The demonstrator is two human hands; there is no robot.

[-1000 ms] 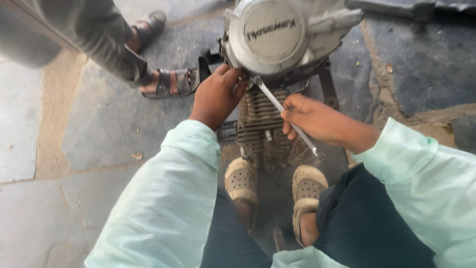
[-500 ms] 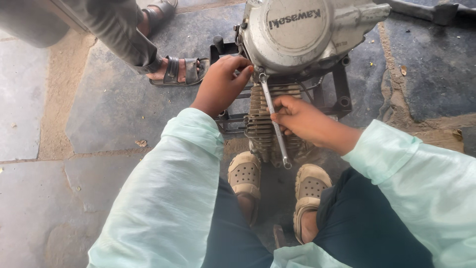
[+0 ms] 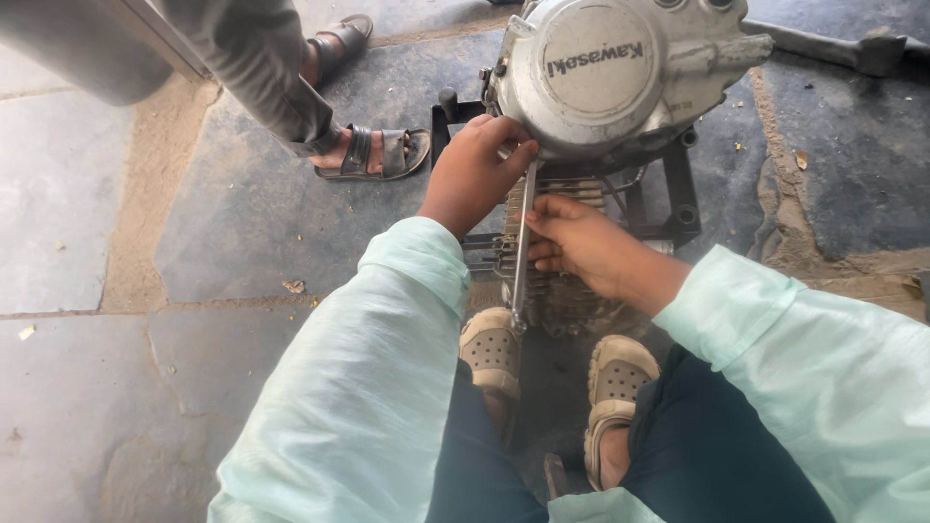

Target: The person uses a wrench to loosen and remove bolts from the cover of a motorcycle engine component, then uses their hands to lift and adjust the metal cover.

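Right hand [image 3: 572, 242]: fingers closed round mid-shaft of wrench [image 3: 521, 254]. Wrench: long, slim, steel, near upright, top end at the underside of the engine [image 3: 605, 73]. Left hand [image 3: 475, 169]: fingers curled, pinching wrench top against silver engine cover. Engine sits on black stand [image 3: 683, 189].

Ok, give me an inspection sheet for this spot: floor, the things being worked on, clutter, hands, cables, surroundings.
Surface: stone slab floor, dusty, sandy joints.
Job's things: grey engine on a black metal stand; long metal wrench upright against its lower edge.
Clutter: dry leaf bits; metal bar at the top right.
Hands: left hand at the top of the wrench; right hand grips its shaft.
Cables: nothing seen.
Surroundings: another person's sandalled foot beside the stand; wearer's own sandals below the engine.
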